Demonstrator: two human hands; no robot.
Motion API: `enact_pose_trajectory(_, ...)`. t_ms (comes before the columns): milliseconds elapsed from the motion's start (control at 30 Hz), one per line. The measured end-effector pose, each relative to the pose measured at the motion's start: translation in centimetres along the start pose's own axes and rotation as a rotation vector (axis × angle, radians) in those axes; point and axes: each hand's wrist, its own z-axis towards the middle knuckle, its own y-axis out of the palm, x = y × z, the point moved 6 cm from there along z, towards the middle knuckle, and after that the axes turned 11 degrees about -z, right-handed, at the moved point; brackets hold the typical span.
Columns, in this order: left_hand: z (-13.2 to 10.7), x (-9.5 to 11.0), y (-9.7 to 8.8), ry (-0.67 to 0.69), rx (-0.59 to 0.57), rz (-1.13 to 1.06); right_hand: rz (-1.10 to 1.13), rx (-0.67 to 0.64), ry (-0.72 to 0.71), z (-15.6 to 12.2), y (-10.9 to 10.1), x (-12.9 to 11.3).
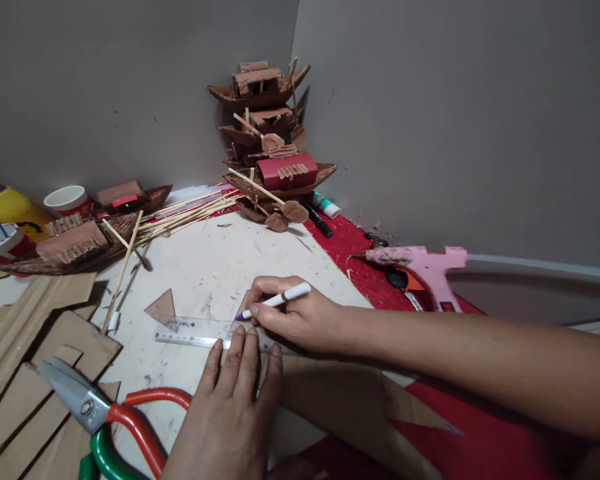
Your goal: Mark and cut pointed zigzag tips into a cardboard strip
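Observation:
My right hand [290, 313] grips a white marker pen [283, 297], its purple tip against the cardboard at the upper edge of a clear plastic ruler [193, 333]. Flat on that ruler lies my left hand [235, 400], fingers stretched out and pressing it down. Beneath both hands is a cut sheet of brown cardboard [340, 407], with pointed strips reaching to the right. A small cardboard triangle [162, 309] touches the ruler's left end. Scissors [90, 407] with red and green handles lie left of my left hand.
Model boats [280, 175] are stacked in the corner; another boat [75, 243] sits at left by thin sticks [190, 215] and paper cups [67, 198]. Cardboard pieces [45, 360] cover the left side. A pink glue gun [425, 263] lies at right, beyond a black marker [321, 221].

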Motion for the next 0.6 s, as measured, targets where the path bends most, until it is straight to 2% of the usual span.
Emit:
enact_pose_trajectory(233, 0.04, 0.01, -0.03, 0.000, 0.017, -0.001, -0.008, -0.008, 0.020, 0.26, 0.01, -0.07)
enact_pose_trajectory(433, 0.00, 0.03, -0.04, 0.011, 0.006, 0.015, 0.021, -0.072, 0.049, 0.87, -0.01, -0.23)
enact_pose_trajectory(600, 0.00, 0.15, -0.06, 0.017, 0.004, 0.047, -0.059, -0.119, 0.024, 0.88, -0.65, -0.67)
